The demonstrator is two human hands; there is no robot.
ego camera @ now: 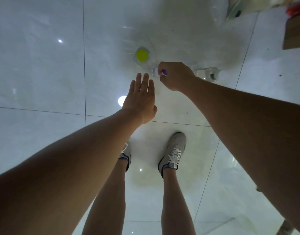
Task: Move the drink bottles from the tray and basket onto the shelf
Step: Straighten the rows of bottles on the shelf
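While the right hand (174, 76) curls its fingers round the purple-capped bottle (155, 71), pinching it at the cap, the left hand (140, 97) hovers just beside it, flat, fingers straight and together, holding nothing. This bottle is above the pale tiled floor (44, 65), ahead of the feet; its clear neck pokes out to the left of the fingers, and its body is too blurred to tell how its long axis runs. Three bottles show, one of each cap colour. A yellow-capped bottle (141, 55) stands upright nearby, cap up toward the camera. A dark-capped bottle (212, 75) sits beyond the right wrist. No writing can be read. Two white sneakers (173, 153) stand below.
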